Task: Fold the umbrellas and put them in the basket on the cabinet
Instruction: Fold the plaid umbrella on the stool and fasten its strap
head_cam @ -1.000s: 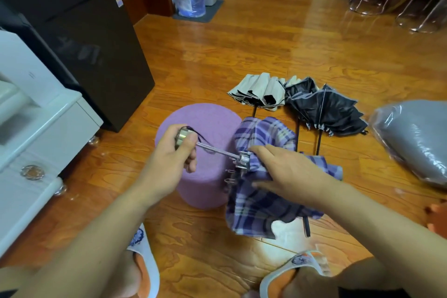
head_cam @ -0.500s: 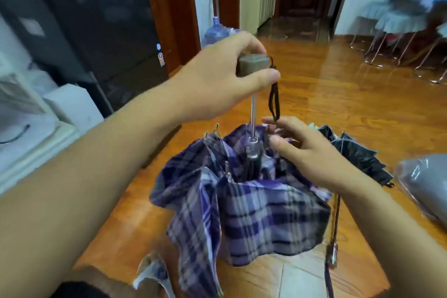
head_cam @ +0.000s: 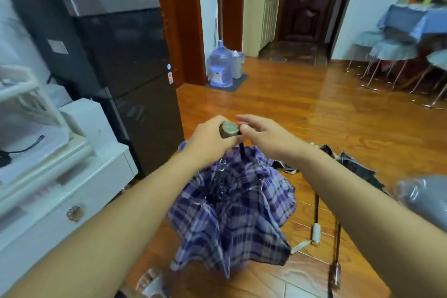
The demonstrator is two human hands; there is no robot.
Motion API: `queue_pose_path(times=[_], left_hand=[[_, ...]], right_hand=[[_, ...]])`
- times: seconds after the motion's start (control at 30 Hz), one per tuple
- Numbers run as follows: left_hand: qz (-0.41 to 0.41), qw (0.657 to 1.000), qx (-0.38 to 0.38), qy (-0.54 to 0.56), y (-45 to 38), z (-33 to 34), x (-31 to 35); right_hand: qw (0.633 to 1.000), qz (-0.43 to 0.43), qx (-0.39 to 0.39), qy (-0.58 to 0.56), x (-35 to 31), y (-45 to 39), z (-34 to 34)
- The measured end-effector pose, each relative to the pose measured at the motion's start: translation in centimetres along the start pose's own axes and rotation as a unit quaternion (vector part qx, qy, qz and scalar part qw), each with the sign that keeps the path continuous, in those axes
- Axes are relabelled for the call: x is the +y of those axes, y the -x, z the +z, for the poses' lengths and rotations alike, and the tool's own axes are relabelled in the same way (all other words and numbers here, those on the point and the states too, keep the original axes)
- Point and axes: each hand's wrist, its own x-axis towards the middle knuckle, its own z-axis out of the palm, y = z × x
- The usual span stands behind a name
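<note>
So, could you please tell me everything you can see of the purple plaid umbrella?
The purple plaid fabric umbrella is held upright, handle up, canopy hanging loose and crumpled above the wooden floor. Its stubby brownish handle tops a thin dark shaft. The left hand grips the handle; the right hand touches it with thumb and fingertips. A rib tip pokes out.

Left hand (head_cam: 210,139) grips plaid umbrella (head_cam: 232,213) handle (head_cam: 229,129); right hand (head_cam: 263,135) touches it.
</note>
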Motion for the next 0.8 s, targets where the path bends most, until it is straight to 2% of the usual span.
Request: queue_pose_path(times=[0.07, 0.17, 0.23, 0.33, 0.4, 0.47, 0.53, 0.63, 0.7, 0.8], left_hand=[[0.001, 1.000, -0.013, 0.009, -0.4, -0.2, -0.5], [0.001, 0.991, -0.097, 0.088, -0.6, -1.1, -1.8], [-0.020, 0.986, -0.133, 0.103, 0.4, -1.7, -3.6], [-0.049, 0.986, -0.156, 0.040, 4.3, -0.7, -8.7], [-0.025, 0.985, -0.167, -0.029, 7.3, 1.1, -11.7], [0.018, 0.983, -0.147, -0.112, 8.2, 2.7, -13.6], [0.024, 0.987, -0.086, -0.133, 7.8, 3.4, -14.5], [-0.035, 0.999, 0.008, -0.034, 6.8, 3.6, -15.5], [-0.075, 0.996, 0.013, 0.053, 6.4, 3.7, -16.2], [-0.074, 0.993, -0.010, 0.097, 5.7, 3.9, -16.8]], right_hand=[[0.999, -0.004, -0.002, 0.033, -0.4, -1.3, 1.5], [0.993, -0.019, 0.046, 0.111, -1.2, -2.8, 2.7], [0.987, -0.017, 0.059, 0.146, -1.4, -3.7, 2.9], [0.989, 0.000, 0.055, 0.136, -1.4, -4.6, 3.1], [0.989, -0.004, 0.042, 0.145, -1.5, -4.9, 3.4], [0.986, -0.017, 0.014, 0.166, -1.5, -5.1, 3.7], [0.985, -0.027, -0.012, 0.168, -1.9, -5.2, 3.8], [0.991, -0.029, -0.064, 0.116, -2.3, -5.0, 3.9], [0.988, -0.042, -0.098, 0.116, -2.8, -4.7, 4.2], [0.981, -0.068, -0.119, 0.140, -3.5, -4.8, 5.0]])
